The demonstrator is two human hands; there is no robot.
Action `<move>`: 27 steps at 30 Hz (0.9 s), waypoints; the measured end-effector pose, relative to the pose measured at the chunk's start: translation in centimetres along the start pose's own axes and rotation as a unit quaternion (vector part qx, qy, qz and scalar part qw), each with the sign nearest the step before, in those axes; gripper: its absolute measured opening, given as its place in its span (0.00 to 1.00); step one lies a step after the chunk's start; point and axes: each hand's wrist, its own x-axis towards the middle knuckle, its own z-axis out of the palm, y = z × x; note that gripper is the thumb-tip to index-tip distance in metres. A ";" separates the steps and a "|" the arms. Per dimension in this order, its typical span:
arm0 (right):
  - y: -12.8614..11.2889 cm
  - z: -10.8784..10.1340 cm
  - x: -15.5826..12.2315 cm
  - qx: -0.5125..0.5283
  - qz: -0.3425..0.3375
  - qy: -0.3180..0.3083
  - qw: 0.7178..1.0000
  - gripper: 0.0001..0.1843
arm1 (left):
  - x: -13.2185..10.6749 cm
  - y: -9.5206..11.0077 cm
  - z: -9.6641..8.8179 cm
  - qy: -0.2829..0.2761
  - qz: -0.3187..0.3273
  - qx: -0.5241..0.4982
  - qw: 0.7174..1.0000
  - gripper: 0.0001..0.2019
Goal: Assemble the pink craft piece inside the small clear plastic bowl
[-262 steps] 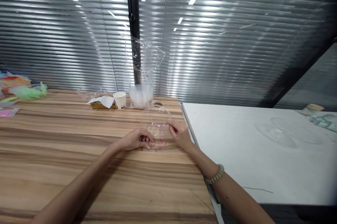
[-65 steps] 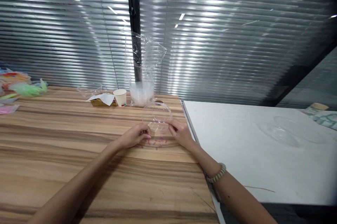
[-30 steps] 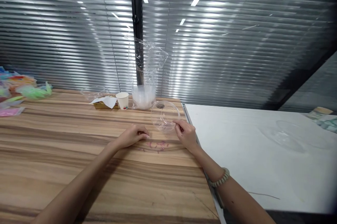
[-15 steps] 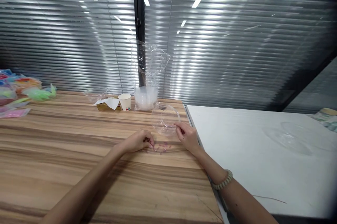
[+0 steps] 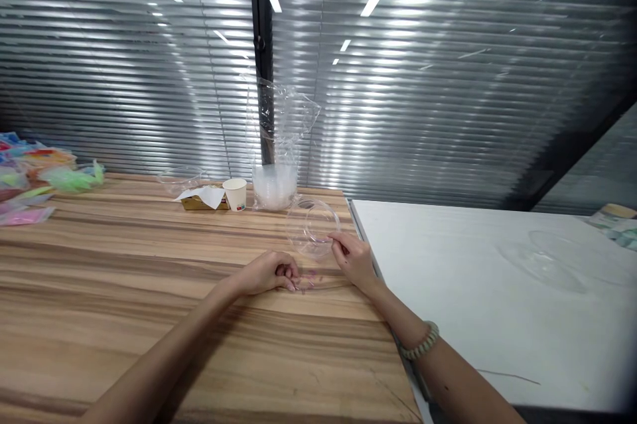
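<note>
My right hand pinches the near rim of a clear plastic bowl and holds it tilted up on the wooden table. My left hand rests on the table just left of it, fingers curled over several small pink bits that lie by the bowl. What the left fingers hold is too small to make out.
At the back stand a bag with a stack of clear bowls, a paper cup, a small box with a white paper and another clear bowl. Coloured packets lie far left. A white table with clear lids adjoins on the right.
My left hand has slid a little to the right, toward the pink bits. The right hand keeps the tilted bowl in about the same place.
</note>
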 end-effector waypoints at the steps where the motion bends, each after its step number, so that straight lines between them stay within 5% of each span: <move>1: 0.0 0.0 0.0 0.001 0.002 -0.001 1.000 0.14 | 0.0 0.0 0.1 0.000 0.003 -0.002 1.000 0.05; 11: 0.0 0.0 0.0 -0.003 0.003 0.008 1.000 0.14 | 0.1 -0.5 0.4 0.006 0.032 0.016 0.999 0.03; 27: 0.0 0.5 -0.5 0.005 0.009 -0.006 1.000 0.13 | 0.2 0.1 0.6 0.148 0.063 0.097 0.982 0.08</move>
